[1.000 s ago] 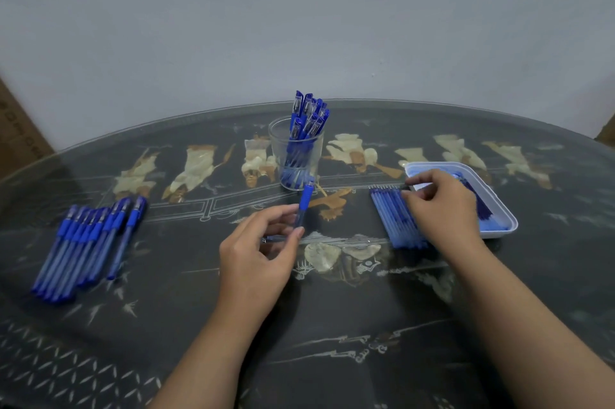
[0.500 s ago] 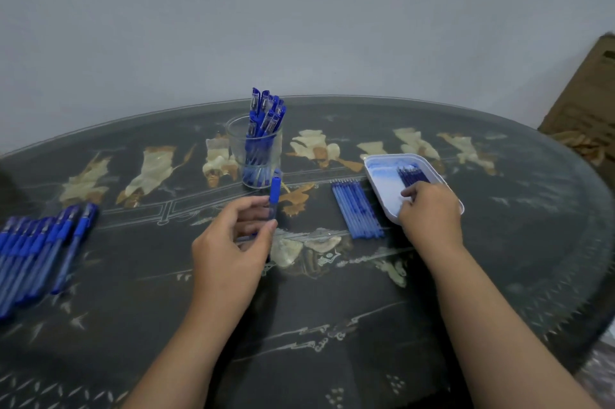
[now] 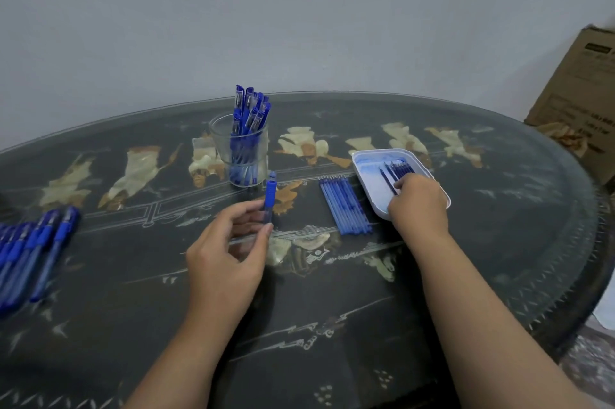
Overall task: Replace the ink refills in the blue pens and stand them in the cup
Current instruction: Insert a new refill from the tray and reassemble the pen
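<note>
Here, left hand [image 3: 226, 252] — pen [image 3: 270, 195], right hand [image 3: 419, 205] (tray [image 3: 367, 175])

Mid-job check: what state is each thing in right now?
Cup: upright, several pens standing inside.
Pen: held by left hand, blue end toward cup.
Refill row: lying flat beside tray.
Tray: holds dark refills; right hand fingertips at them.
Pen pile: lying flat, far left.

Dark table [image 3: 332, 308]: cup [image 3: 220, 145], pens [image 3: 36, 252], refills [image 3: 346, 205], tray [image 3: 369, 175]
</note>
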Motion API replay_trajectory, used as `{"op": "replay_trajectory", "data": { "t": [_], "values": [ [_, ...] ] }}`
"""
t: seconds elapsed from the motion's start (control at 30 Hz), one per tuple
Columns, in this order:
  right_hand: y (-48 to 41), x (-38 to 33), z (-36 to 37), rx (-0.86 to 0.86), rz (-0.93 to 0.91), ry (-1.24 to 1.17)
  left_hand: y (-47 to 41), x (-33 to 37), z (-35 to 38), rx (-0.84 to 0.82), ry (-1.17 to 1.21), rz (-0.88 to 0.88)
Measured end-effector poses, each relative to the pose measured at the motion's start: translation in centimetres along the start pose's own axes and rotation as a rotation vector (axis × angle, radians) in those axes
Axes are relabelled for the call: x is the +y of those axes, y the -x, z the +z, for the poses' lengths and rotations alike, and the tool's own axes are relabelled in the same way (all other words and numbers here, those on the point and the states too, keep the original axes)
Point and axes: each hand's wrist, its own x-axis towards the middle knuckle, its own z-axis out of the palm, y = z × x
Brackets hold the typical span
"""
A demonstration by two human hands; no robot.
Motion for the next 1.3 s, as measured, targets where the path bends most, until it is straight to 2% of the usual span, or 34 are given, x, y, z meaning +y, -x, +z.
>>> {"op": "replay_trajectory", "data": {
  "t": [0.13, 0.2, 0.23, 0.37, 0.43, 0.5, 0.67, 1.1, 1.3],
  "values": [
    [0.7, -0.5, -0.1, 0.135, -0.067, -0.088, 0.0, -0.1, 0.0, -0.002, 0.002, 0.016],
    [1.3, -1.4, -0.7, 0.195, -0.092, -0.262, 0.0, -0.1, 0.0, -0.005, 0.002, 0.026],
    [1.6, -2.0, -1.1, 0.161, -0.089, -0.416, 0.0, -0.1, 0.0, -0.009, 0.0, 0.03],
    [4.1, -5.4, -3.7, -0.316, 0.037, -1.322, 0.1, -0.2, 0.0, -0.039, 0.003, 0.051],
    [5.1, -6.4, -4.3, -0.472, 0.036, -1.557, 0.1, -0.4, 0.1, -0.054, -0.002, 0.08],
    [5.8, -7.2, -4.4, -0.567, 0.031, -1.669, 0.1, -0.5, 0.2, -0.067, -0.006, 0.105],
    [6.4, -7.8, -4.0, -0.692, 0.046, -1.744, 0.1, -0.7, 0.1, -0.072, -0.011, 0.151],
    [6.4, -7.7, -3.3, -0.673, 0.132, -1.785, 0.1, -0.4, 0.0, -0.086, -0.045, 0.176],
    [6.9, -7.8, -3.8, -0.484, -0.09, -1.6, 0.2, -0.4, 0.0, -0.081, -0.041, 0.167]
  ]
}}
